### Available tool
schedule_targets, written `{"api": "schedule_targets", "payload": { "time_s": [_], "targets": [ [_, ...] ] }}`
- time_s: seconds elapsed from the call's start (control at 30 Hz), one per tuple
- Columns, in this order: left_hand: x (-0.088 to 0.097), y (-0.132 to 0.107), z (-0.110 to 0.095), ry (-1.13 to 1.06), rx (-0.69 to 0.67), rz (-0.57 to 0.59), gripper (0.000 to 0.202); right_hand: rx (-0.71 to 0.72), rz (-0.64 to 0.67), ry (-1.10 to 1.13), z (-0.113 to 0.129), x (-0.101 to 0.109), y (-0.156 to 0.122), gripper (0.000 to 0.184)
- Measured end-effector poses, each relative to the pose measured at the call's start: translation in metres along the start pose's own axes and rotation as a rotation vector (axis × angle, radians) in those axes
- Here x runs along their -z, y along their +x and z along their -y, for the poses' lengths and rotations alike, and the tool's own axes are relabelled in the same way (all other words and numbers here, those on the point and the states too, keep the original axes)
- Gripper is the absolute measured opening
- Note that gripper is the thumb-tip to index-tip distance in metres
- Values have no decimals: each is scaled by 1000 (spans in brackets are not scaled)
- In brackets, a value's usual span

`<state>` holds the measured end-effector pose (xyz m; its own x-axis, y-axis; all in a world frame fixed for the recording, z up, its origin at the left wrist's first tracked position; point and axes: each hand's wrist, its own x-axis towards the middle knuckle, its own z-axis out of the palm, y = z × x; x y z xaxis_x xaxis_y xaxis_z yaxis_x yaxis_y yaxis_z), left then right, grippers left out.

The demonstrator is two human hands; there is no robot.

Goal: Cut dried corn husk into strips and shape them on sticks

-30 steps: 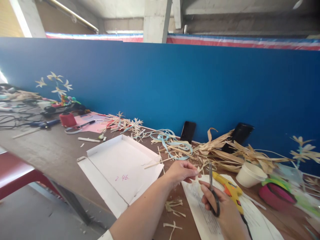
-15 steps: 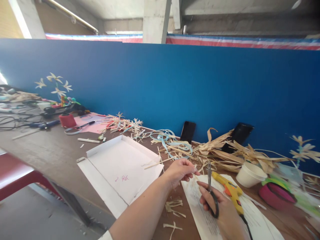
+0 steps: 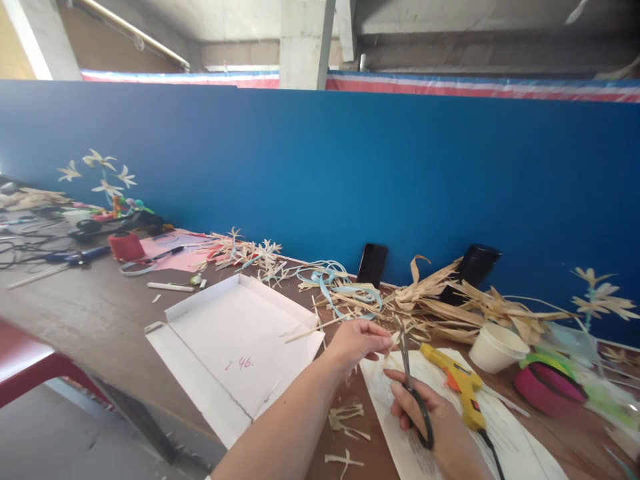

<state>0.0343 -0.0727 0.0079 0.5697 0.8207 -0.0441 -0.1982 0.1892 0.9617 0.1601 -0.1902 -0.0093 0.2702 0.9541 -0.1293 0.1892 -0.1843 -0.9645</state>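
Scissors (image 3: 406,373), thin dry husk strip (image 3: 395,339)

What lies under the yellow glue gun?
A white printed sheet lies under the glue gun; the right hand with scissors is over it too, beside the left hand pinching a straw strip. The table beneath the sheet is covered.

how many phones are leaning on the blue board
2. One phone stands behind the blue ribbons; the other phone is further right, behind the dried husks. Others may be hidden under clutter.
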Motion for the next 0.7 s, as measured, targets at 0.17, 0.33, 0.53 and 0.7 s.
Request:
{"api": "schedule_targets", "payload": {
  "time_s": [0.17,0.33,0.53,0.7],
  "targets": [
    [-3,-2,-5,-8,36,-18,38,14,14,6,3,-2,-1,57],
    [-5,-4,-7,-28,49,-5,39,-20,-27,-8,9,-6,-2,59],
    [-5,-3,-5,-40,57,3,40,-32,-43,-27,11,-8,-2,58],
    [-5,-2,-4,-50,56,-13,38,-35,-40,-50,10,-7,-1,54]
  ]
}}
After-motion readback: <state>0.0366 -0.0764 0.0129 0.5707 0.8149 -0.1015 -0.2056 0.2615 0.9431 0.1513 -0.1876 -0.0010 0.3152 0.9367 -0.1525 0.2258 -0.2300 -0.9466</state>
